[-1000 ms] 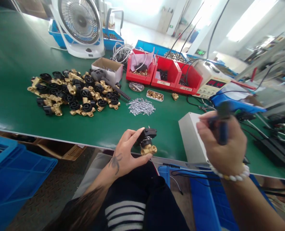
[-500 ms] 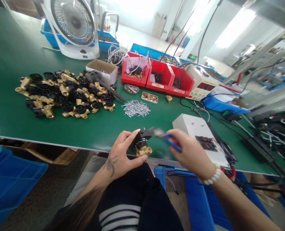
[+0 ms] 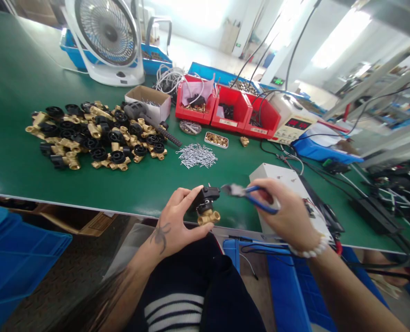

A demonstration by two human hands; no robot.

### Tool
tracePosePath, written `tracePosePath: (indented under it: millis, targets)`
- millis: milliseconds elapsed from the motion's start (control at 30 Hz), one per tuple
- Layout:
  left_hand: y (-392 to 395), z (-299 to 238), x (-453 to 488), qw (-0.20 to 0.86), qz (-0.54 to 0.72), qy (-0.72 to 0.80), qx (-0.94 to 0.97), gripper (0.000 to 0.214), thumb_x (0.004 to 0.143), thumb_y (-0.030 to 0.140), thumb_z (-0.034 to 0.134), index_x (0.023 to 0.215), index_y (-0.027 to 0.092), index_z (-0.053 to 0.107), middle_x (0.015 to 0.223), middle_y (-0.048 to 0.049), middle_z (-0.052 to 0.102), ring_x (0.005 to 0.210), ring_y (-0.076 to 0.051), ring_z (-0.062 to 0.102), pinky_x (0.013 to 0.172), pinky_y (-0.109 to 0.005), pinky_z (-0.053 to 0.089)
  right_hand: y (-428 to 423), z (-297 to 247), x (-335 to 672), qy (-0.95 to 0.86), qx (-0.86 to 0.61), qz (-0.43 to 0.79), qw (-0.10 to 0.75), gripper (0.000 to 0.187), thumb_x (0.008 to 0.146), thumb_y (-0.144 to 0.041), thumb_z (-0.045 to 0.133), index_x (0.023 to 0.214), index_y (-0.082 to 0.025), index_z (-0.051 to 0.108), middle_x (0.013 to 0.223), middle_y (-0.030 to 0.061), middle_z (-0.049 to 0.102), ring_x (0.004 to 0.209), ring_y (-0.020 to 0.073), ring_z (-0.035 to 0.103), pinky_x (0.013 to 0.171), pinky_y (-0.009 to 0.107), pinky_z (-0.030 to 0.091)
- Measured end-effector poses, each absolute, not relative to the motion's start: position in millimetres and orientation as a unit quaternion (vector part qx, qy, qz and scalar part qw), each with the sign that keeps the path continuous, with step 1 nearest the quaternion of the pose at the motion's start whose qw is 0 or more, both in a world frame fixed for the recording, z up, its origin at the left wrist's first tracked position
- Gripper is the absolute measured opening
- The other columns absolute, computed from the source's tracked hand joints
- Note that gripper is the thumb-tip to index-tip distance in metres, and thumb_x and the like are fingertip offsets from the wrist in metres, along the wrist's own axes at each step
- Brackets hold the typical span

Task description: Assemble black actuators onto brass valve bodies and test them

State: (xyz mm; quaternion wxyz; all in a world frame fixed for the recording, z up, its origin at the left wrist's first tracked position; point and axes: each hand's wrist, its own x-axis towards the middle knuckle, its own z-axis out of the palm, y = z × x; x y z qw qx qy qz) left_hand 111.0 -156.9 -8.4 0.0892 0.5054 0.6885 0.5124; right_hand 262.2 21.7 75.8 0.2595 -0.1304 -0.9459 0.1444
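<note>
My left hand (image 3: 177, 221) grips a brass valve with a black top (image 3: 207, 206) just over the near edge of the green table (image 3: 18, 157). My right hand (image 3: 288, 216) holds blue-handled pliers (image 3: 249, 196), their metal jaws pointing left and almost touching the valve's black top. A white bead bracelet circles my right wrist.
A heap of black-and-brass valves (image 3: 94, 136) lies at the left. Loose metal pins (image 3: 196, 155) lie mid-table, behind them red bins (image 3: 227, 110), a cardboard box (image 3: 148, 99) and a fan (image 3: 106, 39). A white switch box (image 3: 284, 184) sits under my right hand. Blue crates (image 3: 14, 258) stand below.
My right hand came down from the raised position at the right and brought the pliers to the valve's black top. My left hand kept the valve nearly still.
</note>
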Motion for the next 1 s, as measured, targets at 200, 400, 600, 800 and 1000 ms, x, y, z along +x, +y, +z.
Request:
tracePosePath:
  millis: [200,400,600,800,1000]
  targets:
    - [-157,-8,111,0.091,0.508,0.692,0.505,0.070,0.080,0.038,0.070,0.142,0.014,0.046,0.114,-0.0069,0.053,0.105,-0.018,0.053,0.095,-0.031,0.046,23,72,264,-0.931,-0.171,0.138,0.292,0.011,0.092,-0.027,0.048,0.099,-0.020,0.054,0.075,0.0019,0.057,0.060,0.0154,0.054,0.054,0.026,0.043]
    - [-155,-9,111,0.084,0.518,0.684,0.508,0.070,0.081,0.039,0.070,0.141,0.015,0.047,0.113,-0.0071,0.053,0.104,-0.018,0.053,0.094,-0.031,0.047,21,80,265,-0.918,-0.167,0.109,0.342,0.009,0.091,-0.022,0.055,0.099,-0.021,0.059,0.083,0.0023,0.061,0.065,0.0149,0.056,0.060,0.026,0.045]
    - [-156,-8,111,0.090,0.508,0.690,0.508,0.070,0.079,0.039,0.071,0.141,0.015,0.047,0.113,-0.0069,0.053,0.105,-0.019,0.053,0.095,-0.033,0.046,20,78,262,-0.981,-0.095,0.092,0.141,0.015,0.086,-0.014,0.046,0.092,-0.020,0.059,0.073,0.0017,0.059,0.059,0.0154,0.055,0.053,0.025,0.040]
    - [-153,-12,108,0.098,0.536,0.672,0.502,0.071,0.080,0.041,0.071,0.142,0.018,0.046,0.115,-0.0065,0.053,0.106,-0.019,0.052,0.096,-0.033,0.046,21,82,264,-0.908,-0.197,0.081,0.361,0.011,0.090,-0.027,0.054,0.098,-0.020,0.059,0.078,0.0013,0.060,0.062,0.0148,0.056,0.058,0.025,0.045]
    - [-159,-8,118,0.164,0.559,0.683,0.441,0.084,0.071,0.047,0.077,0.144,0.020,0.046,0.122,-0.0103,0.052,0.114,-0.025,0.052,0.104,-0.041,0.046,15,56,253,-0.971,-0.063,0.076,0.216,0.019,0.092,-0.023,0.044,0.096,-0.021,0.063,0.078,0.0022,0.067,0.059,0.0155,0.063,0.049,0.023,0.048]
